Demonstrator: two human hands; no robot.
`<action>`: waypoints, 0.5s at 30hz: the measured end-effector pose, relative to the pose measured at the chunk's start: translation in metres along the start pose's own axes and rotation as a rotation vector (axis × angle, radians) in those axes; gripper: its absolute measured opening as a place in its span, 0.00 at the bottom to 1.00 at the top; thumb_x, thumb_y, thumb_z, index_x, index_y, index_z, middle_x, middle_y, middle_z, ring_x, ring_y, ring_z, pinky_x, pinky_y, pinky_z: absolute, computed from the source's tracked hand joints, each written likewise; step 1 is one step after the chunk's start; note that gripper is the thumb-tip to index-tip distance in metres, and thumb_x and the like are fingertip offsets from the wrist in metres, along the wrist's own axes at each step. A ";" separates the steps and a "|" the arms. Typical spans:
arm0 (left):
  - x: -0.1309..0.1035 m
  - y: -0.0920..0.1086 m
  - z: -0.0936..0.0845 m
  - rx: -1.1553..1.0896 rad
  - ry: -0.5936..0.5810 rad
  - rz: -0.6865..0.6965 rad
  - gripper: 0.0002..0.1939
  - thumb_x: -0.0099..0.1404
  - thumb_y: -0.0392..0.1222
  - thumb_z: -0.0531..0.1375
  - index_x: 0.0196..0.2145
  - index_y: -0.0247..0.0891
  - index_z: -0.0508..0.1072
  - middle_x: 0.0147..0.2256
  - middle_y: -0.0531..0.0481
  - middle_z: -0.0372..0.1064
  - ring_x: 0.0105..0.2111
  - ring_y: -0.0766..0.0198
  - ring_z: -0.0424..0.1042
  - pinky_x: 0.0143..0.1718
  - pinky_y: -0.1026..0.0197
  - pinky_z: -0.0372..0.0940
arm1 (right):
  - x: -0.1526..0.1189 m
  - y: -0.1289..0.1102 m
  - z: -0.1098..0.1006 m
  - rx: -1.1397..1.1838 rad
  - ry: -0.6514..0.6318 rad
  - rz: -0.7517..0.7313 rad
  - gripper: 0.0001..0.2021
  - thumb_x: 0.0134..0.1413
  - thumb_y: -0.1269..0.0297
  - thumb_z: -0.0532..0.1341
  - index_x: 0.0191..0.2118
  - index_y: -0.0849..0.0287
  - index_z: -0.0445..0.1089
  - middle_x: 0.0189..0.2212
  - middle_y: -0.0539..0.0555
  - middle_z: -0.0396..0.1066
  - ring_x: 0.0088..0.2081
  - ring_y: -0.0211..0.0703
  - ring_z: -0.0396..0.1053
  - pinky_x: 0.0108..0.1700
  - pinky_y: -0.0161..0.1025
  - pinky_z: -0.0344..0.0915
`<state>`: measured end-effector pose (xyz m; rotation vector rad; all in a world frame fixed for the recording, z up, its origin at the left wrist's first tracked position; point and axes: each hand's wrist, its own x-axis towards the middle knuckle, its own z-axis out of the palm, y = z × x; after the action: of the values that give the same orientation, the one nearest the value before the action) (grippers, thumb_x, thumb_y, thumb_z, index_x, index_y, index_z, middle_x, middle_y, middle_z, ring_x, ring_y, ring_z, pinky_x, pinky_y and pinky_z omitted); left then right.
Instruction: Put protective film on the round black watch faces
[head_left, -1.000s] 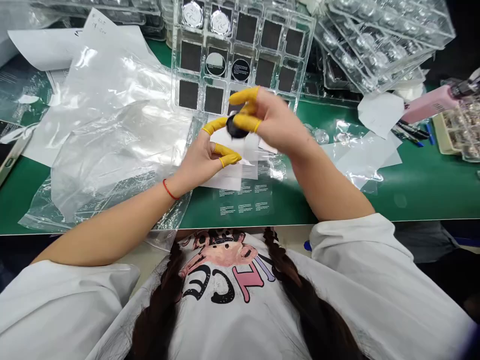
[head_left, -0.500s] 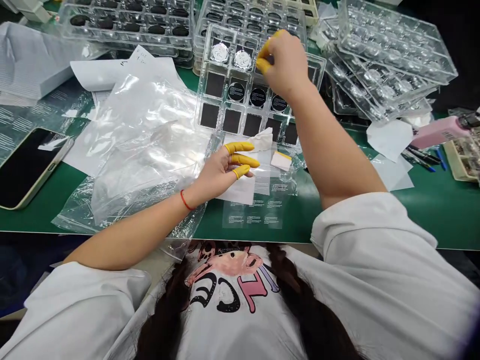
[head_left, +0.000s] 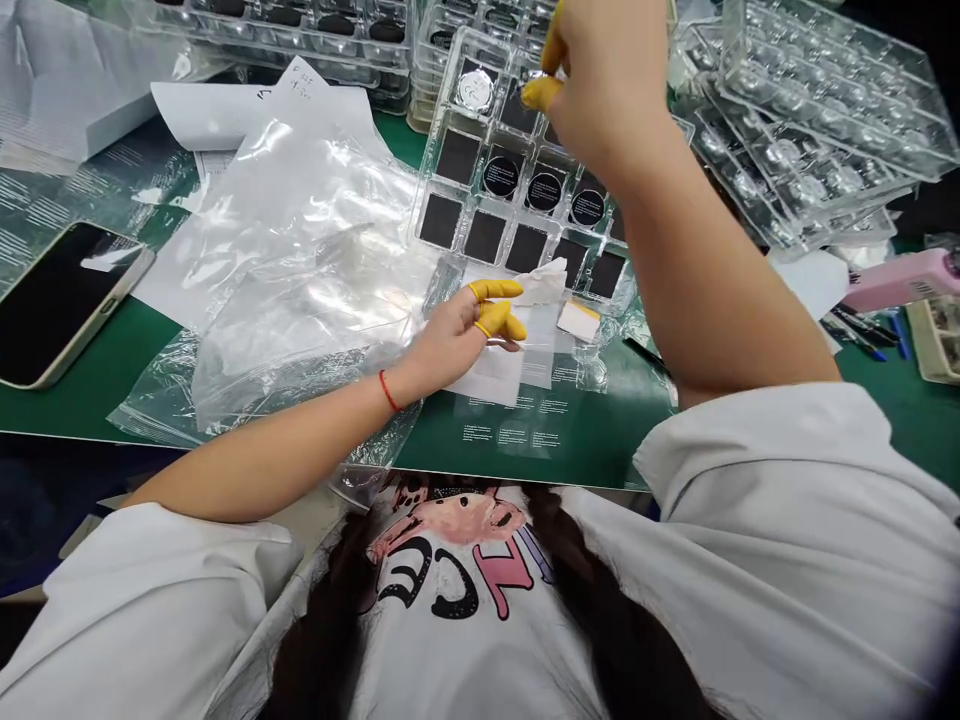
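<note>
My right hand (head_left: 600,90), with yellow finger cots, reaches over the far part of a clear plastic compartment tray (head_left: 418,205). Its fingers are curled together, and whatever they hold is hidden. One silver round piece (head_left: 475,91) sits in the tray's far-left compartment. Several black discs with white print (head_left: 544,188) lie in the middle row; dark squares show in the near row. My left hand (head_left: 457,330), also in yellow cots, hovers over white paper (head_left: 491,378), index finger stretched out, thumb close to another finger. I see nothing in it.
Clear plastic bags (head_left: 300,310) and papers lie left, beside a phone (head_left: 67,300). Filled trays stand stacked behind; more clear trays (head_left: 832,120) pile up at right. A pink bottle (head_left: 900,280) and pens (head_left: 855,335) are far right. A small white-and-yellow pad (head_left: 578,320) lies near the tray.
The second silver piece in the far row no longer shows; its compartment looks dark. The view has shifted somewhat. My left thumb has drawn closer to its neighbouring finger.
</note>
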<state>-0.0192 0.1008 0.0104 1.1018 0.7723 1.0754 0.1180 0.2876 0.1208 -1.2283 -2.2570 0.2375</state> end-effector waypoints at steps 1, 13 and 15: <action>0.001 0.000 0.000 -0.049 0.013 -0.035 0.17 0.70 0.52 0.55 0.49 0.39 0.68 0.31 0.50 0.75 0.31 0.66 0.78 0.40 0.59 0.76 | -0.021 -0.006 -0.007 -0.062 0.035 0.021 0.17 0.52 0.72 0.67 0.23 0.55 0.57 0.39 0.57 0.72 0.45 0.48 0.66 0.57 0.58 0.61; 0.010 -0.017 0.003 0.109 -0.040 -0.051 0.30 0.60 0.47 0.67 0.56 0.43 0.62 0.31 0.54 0.71 0.31 0.64 0.76 0.37 0.57 0.74 | -0.182 0.005 0.030 0.750 -0.172 0.223 0.17 0.54 0.45 0.65 0.40 0.53 0.68 0.38 0.51 0.73 0.36 0.40 0.72 0.37 0.41 0.73; 0.009 -0.020 0.003 0.171 -0.075 -0.018 0.38 0.55 0.45 0.71 0.59 0.45 0.60 0.36 0.52 0.73 0.35 0.62 0.77 0.40 0.56 0.73 | -0.186 0.001 0.038 0.707 -0.146 0.260 0.14 0.56 0.51 0.65 0.40 0.53 0.68 0.37 0.52 0.73 0.37 0.41 0.72 0.37 0.41 0.73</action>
<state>-0.0075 0.1067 -0.0080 1.2705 0.8245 0.9611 0.1772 0.1404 0.0171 -1.1145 -1.8463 1.1418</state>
